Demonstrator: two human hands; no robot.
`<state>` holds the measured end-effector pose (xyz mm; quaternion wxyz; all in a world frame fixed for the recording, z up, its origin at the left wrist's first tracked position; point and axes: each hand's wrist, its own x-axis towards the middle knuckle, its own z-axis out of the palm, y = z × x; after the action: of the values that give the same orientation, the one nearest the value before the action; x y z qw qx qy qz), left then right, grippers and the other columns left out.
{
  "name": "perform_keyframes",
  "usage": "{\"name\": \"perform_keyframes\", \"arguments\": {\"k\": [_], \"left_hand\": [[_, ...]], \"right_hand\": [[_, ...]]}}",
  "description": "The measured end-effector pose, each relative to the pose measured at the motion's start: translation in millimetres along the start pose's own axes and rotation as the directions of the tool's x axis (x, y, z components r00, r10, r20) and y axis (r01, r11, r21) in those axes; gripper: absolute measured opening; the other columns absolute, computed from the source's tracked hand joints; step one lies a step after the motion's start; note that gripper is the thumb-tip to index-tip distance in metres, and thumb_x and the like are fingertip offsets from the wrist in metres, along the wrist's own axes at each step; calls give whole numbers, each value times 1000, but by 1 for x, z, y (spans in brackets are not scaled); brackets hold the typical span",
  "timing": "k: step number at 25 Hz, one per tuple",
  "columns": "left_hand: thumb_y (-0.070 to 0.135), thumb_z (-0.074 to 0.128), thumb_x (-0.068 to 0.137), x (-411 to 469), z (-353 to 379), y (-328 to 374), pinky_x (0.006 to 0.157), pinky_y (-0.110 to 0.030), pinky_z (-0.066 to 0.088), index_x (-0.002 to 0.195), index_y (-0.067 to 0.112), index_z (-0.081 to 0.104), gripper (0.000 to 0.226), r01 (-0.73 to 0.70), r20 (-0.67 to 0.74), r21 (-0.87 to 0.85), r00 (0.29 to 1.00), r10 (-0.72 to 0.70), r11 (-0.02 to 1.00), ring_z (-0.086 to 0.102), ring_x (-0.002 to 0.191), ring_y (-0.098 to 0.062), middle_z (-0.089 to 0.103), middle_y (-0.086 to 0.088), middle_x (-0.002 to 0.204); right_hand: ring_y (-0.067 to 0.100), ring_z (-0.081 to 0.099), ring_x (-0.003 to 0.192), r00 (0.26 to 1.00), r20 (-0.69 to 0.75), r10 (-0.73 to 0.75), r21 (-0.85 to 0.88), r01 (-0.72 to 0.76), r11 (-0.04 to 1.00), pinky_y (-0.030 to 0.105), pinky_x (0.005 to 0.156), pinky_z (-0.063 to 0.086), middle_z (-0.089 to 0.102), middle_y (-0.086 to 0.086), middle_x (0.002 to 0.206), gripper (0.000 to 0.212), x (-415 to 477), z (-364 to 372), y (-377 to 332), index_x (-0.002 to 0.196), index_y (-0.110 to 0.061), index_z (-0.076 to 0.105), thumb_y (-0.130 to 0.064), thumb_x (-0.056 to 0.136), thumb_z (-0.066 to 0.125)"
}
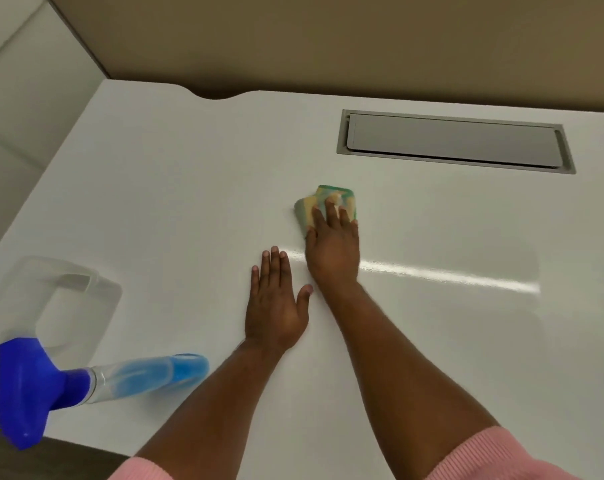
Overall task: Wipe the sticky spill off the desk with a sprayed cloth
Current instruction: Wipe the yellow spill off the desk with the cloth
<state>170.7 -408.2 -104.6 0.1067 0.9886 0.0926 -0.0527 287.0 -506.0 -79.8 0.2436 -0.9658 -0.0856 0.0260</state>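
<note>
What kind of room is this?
Probably an office: there is a white desk with a grey cable flap set into its top, and a beige partition panel stands behind it.

The near half of the cloth [328, 199] is covered by fingers [331, 213] of the right hand [333, 252]. Any spill under or beside the cloth cannot be made out. Well left of the cloth, the spray bottle [130, 377] is blurred.
</note>
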Motion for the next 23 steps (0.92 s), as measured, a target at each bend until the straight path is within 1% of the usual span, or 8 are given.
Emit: {"name": "perform_keyframes", "arguments": {"k": [3, 5, 7, 10, 13, 17, 20, 23], "left_hand": [[55, 33, 103, 1, 1, -3, 129, -49, 7, 162, 9, 11, 78, -69, 26, 35, 997, 68, 997, 2, 159, -29, 10, -13, 170], [53, 32, 103, 2, 1, -3, 129, -48, 8, 162, 8, 14, 77, -46, -4, -5, 999, 46, 999, 5, 159, -28, 14, -14, 170], [53, 25, 102, 2, 0, -3, 129, -45, 8, 162, 6, 11, 77, -1, -29, -23, 1000, 0, 1000, 4, 159, -26, 11, -13, 171], [54, 19, 101, 0, 1, -3, 129, -45, 7, 162, 5, 6, 79, -3, -34, -29, 999, 2, 1000, 0, 159, -25, 6, -13, 171], [54, 18, 100, -1, 1, -2, 129, -45, 6, 161, 2, 8, 80, -18, -35, -30, 999, 17, 999, 1, 159, -26, 8, -15, 171], [53, 20, 100, -2, 2, -1, 129, -48, 9, 160, -1, 12, 80, -21, -51, -16, 999, 20, 1000, 6, 159, -29, 11, -18, 170], [52, 20, 100, -1, 2, 1, 129, -49, 10, 159, -2, 14, 81, -29, -59, -13, 998, 28, 999, 8, 159, -31, 13, -20, 169], [52, 19, 100, 0, 0, 3, 129, -49, 10, 159, -2, 13, 81, -22, -45, -7, 999, 22, 1000, 8, 159, -32, 12, -20, 169]], "right_hand": [[30, 26, 153, 980, 111, -163, 12, 162, 987, 49, 125, 17, 33, 5, 166, 46, 2, 23, -39, 149, -21, 50, -30, 104, 44], [28, 26, 153, 978, 122, -169, -3, 171, 985, 50, 125, 15, 33, 3, 166, 46, 12, 22, -33, 149, -23, 49, -31, 105, 42], [26, 24, 154, 994, 66, -88, -19, 89, 996, 51, 125, 14, 32, 3, 166, 46, 22, 12, -12, 151, -22, 47, -30, 106, 41], [24, 23, 155, 988, -46, 149, -41, -150, 988, 50, 125, 12, 28, 4, 168, 48, 28, -20, 50, 153, -23, 43, -29, 105, 40], [27, 23, 154, 917, -189, 351, -62, -368, 928, 52, 124, 15, 29, 5, 167, 49, 10, -69, 138, 154, -22, 43, -31, 106, 38], [31, 24, 153, 767, -316, 558, -20, -593, 805, 54, 124, 15, 27, 7, 168, 50, -31, -125, 227, 155, -19, 40, -31, 106, 36], [34, 25, 152, 709, -360, 606, 18, -645, 764, 53, 124, 15, 27, 10, 168, 50, -39, -134, 240, 154, -15, 42, -28, 105, 38], [35, 25, 152, 737, -337, 586, 27, -614, 788, 51, 124, 16, 27, 13, 167, 50, -17, -124, 215, 153, -13, 43, -26, 105, 40]]}}
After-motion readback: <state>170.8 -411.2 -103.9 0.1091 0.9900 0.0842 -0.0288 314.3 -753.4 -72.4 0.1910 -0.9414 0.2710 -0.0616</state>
